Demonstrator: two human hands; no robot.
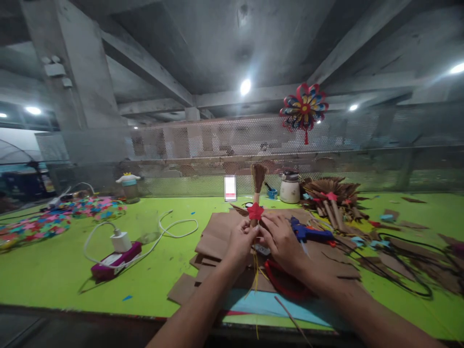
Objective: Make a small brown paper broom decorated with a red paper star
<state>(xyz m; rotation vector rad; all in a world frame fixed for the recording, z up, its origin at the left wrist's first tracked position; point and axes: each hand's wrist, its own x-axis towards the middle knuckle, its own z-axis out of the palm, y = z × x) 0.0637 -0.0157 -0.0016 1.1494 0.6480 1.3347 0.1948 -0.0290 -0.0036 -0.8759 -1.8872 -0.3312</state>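
Note:
Upright between my hands is a small brown broom-like paper craft, its fringed bundle at the top. A red paper star sits on its front. My left hand pinches the lower part below the star. My right hand closes on the same piece from the other side, fingers bent around it. Thin yellow strings hang beneath my fingers. Just right of my right hand lies a blue glue gun. Red-handled scissors show partly under my right wrist.
Stacked brown paper and light blue sheets lie under my hands. More such crafts are piled right, near a black cord. Left are a purple power strip, white cable and colourful paper stars. A jar stands behind.

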